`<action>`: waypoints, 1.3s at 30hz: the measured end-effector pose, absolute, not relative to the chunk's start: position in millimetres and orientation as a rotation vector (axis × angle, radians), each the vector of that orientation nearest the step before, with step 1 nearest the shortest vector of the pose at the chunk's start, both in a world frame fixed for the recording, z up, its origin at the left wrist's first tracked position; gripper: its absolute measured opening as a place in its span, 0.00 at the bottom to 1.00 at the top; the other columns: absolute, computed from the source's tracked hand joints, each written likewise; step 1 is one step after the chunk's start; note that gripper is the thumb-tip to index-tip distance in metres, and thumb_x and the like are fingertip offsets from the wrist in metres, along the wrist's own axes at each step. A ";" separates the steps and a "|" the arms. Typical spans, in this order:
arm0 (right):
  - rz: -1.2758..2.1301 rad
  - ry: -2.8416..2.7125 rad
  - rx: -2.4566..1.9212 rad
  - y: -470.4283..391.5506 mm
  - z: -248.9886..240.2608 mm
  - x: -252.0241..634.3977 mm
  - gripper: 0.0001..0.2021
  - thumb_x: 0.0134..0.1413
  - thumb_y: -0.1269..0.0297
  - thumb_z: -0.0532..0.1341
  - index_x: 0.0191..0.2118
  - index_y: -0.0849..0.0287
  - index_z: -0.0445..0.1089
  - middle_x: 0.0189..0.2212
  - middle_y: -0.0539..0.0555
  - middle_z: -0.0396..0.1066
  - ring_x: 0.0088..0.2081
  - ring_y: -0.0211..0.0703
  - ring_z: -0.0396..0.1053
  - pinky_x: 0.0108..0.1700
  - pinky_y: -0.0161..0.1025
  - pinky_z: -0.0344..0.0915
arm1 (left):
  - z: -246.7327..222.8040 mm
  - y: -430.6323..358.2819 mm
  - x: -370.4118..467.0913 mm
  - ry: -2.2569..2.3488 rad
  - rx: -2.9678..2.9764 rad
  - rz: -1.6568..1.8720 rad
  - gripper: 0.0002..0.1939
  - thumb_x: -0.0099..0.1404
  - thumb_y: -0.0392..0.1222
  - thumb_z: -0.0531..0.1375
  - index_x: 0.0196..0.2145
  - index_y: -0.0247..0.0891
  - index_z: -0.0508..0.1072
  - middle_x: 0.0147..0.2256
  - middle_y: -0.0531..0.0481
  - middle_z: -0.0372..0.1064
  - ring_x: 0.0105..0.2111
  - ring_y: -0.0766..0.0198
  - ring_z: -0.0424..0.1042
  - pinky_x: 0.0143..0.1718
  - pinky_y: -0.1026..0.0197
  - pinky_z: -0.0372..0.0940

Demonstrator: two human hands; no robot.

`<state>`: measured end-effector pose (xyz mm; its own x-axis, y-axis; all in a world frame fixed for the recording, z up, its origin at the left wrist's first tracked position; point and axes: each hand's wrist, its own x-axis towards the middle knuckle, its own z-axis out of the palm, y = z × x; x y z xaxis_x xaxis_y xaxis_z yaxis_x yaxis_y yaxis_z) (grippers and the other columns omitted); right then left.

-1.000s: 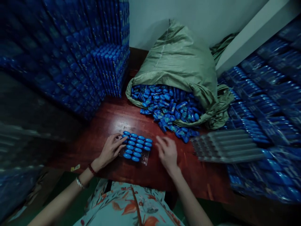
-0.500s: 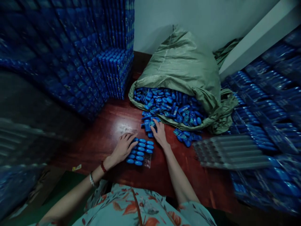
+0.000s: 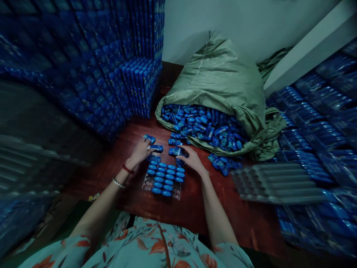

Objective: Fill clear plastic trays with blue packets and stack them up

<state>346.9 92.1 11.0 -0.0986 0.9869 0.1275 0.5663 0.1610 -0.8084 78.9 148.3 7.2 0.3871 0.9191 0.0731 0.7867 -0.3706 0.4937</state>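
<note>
A clear plastic tray (image 3: 176, 193) lies on the red-brown table, with rows of blue oval-topped bottles (image 3: 158, 179) standing in it. Beyond its left part, my left hand (image 3: 140, 150) has its fingers closed on a small blue bottle (image 3: 156, 148); another lies at its fingertips. My right hand (image 3: 192, 158) pinches a blue bottle (image 3: 175, 151) with a label, just past the tray's right side. More loose blue bottles lie between my right hand and the sack.
An open green sack (image 3: 214, 78) spills blue bottles (image 3: 206, 123) at the back. Packed blue stacks (image 3: 139, 85) rise at the left, more (image 3: 309, 137) at the right. Grey empty trays (image 3: 276, 182) lie stacked at the right, others (image 3: 36, 160) at the left.
My left hand has moved from the tray's bottles to loose bottles beyond it and closed on one. My right hand has shifted slightly nearer. The tray's left side is now uncovered.
</note>
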 end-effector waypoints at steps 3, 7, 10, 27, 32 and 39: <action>0.764 -1.379 -1.528 91.3 0.2 347.4 0.18 0.44 0.52 0.63 0.37 0.60 0.72 0.34 0.55 0.72 0.36 0.43 0.69 0.41 0.42 0.66 | -6.8 140.7 62.3 1.305 2.223 0.414 0.09 0.58 0.43 0.60 0.36 0.37 0.70 0.33 0.48 0.66 0.31 0.61 0.66 0.33 0.61 0.62; 0.744 -1.054 -1.504 79.7 -10.1 351.7 0.21 0.41 0.52 0.63 0.40 0.60 0.68 0.27 0.49 0.68 0.27 0.38 0.66 0.31 0.37 0.65 | -16.2 135.7 57.3 1.209 2.203 0.480 0.12 0.55 0.43 0.61 0.37 0.36 0.69 0.34 0.48 0.65 0.32 0.62 0.66 0.34 0.61 0.62; 0.808 -0.895 -1.424 46.8 -5.9 360.9 0.28 0.43 0.55 0.63 0.52 0.55 0.60 0.30 0.47 0.67 0.23 0.33 0.64 0.24 0.33 0.62 | -12.5 126.3 50.1 1.282 2.107 0.566 0.11 0.59 0.45 0.58 0.35 0.35 0.66 0.31 0.49 0.66 0.29 0.62 0.65 0.32 0.61 0.62; 0.541 -2.112 -1.409 -54.1 10.9 317.6 0.20 0.57 0.75 0.48 0.51 0.52 0.66 0.42 0.57 0.69 0.44 0.45 0.68 0.45 0.44 0.69 | 4.1 -3.5 33.8 1.375 2.092 1.005 0.09 0.66 0.39 0.53 0.43 0.39 0.68 0.38 0.46 0.68 0.39 0.62 0.70 0.41 0.59 0.67; 0.675 -2.102 -1.333 -43.9 17.5 321.6 0.16 0.60 0.71 0.49 0.50 0.53 0.67 0.39 0.56 0.65 0.38 0.40 0.68 0.39 0.37 0.69 | 5.0 1.9 35.9 1.183 2.395 0.839 0.16 0.67 0.32 0.48 0.50 0.40 0.66 0.42 0.44 0.66 0.39 0.63 0.67 0.38 0.61 0.66; 0.772 -1.982 -1.353 -47.8 12.6 307.9 0.12 0.61 0.69 0.51 0.46 0.54 0.68 0.33 0.53 0.63 0.34 0.37 0.66 0.38 0.33 0.67 | 22.7 6.6 35.2 1.015 2.658 0.448 0.16 0.67 0.31 0.46 0.46 0.37 0.69 0.38 0.44 0.67 0.37 0.59 0.65 0.42 0.55 0.66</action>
<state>307.9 -47.8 12.6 -0.2915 0.9432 0.1593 0.5871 0.3079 -0.7487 35.2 6.6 22.7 0.7083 0.6796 0.1909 0.5991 -0.7218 0.3466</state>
